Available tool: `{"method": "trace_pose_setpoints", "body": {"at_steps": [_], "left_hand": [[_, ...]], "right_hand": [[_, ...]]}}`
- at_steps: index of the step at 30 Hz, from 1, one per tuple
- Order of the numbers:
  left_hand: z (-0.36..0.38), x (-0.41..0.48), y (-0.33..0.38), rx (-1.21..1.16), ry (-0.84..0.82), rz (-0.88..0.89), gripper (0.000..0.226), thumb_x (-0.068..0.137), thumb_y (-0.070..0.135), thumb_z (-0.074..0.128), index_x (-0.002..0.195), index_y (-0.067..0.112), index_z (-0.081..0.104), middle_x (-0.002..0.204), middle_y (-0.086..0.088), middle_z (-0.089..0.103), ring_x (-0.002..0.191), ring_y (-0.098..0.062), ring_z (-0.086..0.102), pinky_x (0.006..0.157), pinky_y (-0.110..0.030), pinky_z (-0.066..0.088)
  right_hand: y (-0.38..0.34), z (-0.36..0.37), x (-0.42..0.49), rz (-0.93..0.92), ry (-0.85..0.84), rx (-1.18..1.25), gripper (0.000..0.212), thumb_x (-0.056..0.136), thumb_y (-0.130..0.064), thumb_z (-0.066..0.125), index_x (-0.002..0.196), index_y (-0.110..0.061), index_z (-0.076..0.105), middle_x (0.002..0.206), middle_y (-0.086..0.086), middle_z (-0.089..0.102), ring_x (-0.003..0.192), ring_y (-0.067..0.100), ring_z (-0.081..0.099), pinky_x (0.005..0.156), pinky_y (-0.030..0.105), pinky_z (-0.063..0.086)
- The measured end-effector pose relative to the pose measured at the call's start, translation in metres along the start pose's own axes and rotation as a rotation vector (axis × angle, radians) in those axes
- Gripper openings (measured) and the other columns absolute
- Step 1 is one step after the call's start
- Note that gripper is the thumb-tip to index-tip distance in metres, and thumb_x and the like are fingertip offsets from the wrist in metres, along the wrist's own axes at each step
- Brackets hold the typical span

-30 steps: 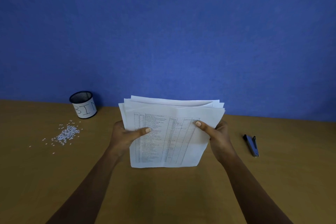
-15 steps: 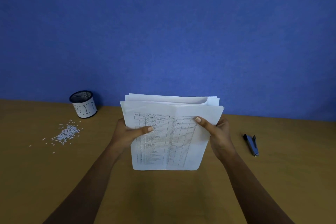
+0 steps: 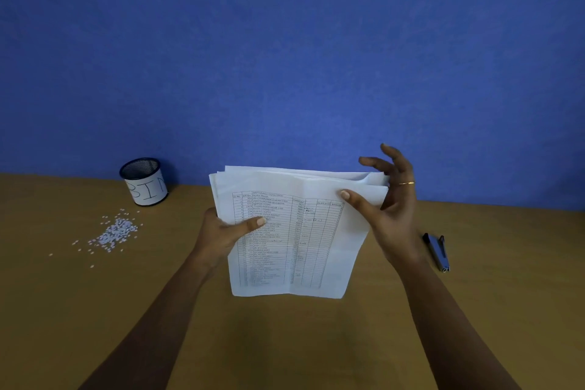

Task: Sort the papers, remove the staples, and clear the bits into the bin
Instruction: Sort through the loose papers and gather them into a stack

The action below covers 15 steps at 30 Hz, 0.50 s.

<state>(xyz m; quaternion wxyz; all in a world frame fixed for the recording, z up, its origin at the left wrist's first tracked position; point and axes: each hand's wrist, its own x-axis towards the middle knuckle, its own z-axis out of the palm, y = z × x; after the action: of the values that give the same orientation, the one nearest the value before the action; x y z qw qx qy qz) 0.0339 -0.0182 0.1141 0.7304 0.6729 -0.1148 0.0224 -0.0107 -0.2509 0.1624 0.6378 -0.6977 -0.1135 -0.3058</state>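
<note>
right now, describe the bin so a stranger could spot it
Start at the wooden table and follow its far edge, under the blue wall, to the left. There stands the bin, just behind a scatter of white bits. It is the only upright cup: black mesh, wrapped in white paper lettered BIN.

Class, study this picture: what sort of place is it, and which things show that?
Probably an office workspace: the left hand holds a stack of printed papers over a wooden desk, a mesh pot marked BIN stands beside scattered paper bits, and a staple tool lies to the right.
</note>
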Motion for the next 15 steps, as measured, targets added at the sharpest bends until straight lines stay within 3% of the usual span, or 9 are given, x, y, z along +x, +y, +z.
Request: {"method": "trace_pose_setpoints", "body": {"at_steps": [4,7,11,15], "left_hand": [[0.0004,-0.0004,0.0005,-0.004,0.002,0.002,0.032,0.074,-0.008,0.067,0.09,0.019,0.064,0.077,0.018,0.073,0.077,-0.004,0.07,0.06,-0.016,0.054],[0.0004,-0.0001,0.0001,0.005,0.0,0.008,0.032,0.074,-0.008,0.067,0.091,0.02,0.064,0.079,0.018,0.073,0.079,-0.005,0.07,0.061,-0.016,0.054],[0.0005,0.0005,-0.0008,0.014,0.007,0.008,0.032,0.074,-0.008,0.067,0.09,0.02,0.064,0.079,0.018,0.073,0.078,-0.004,0.07,0.06,-0.016,0.054],[0.0002,0.0009,-0.0016,0.029,0.011,-0.004,0.03,0.074,-0.003,0.069,0.089,0.021,0.065,0.078,0.019,0.073,0.078,-0.005,0.07,0.06,-0.017,0.054]], "right_hand": [[-0.0003,-0.0028,0.0047,-0.088,-0.022,-0.224,0.04,0.064,-0.038,0.076,0.097,-0.05,0.055,0.108,-0.022,0.057,0.098,-0.001,0.057,0.067,0.021,0.053],[0.0026,-0.0046,0.0054,-0.136,-0.023,-0.294,0.021,0.064,-0.043,0.072,0.081,-0.047,0.061,0.102,-0.024,0.056,0.095,-0.005,0.055,0.064,0.023,0.05],[0.0058,-0.0054,0.0053,-0.131,0.024,-0.301,0.023,0.062,-0.044,0.073,0.076,-0.041,0.055,0.094,-0.029,0.056,0.086,-0.001,0.057,0.055,0.038,0.051],[0.0062,-0.0081,0.0057,-0.144,0.046,-0.322,0.027,0.06,-0.047,0.075,0.072,-0.046,0.051,0.086,-0.024,0.054,0.079,0.002,0.057,0.052,0.028,0.048]]}}
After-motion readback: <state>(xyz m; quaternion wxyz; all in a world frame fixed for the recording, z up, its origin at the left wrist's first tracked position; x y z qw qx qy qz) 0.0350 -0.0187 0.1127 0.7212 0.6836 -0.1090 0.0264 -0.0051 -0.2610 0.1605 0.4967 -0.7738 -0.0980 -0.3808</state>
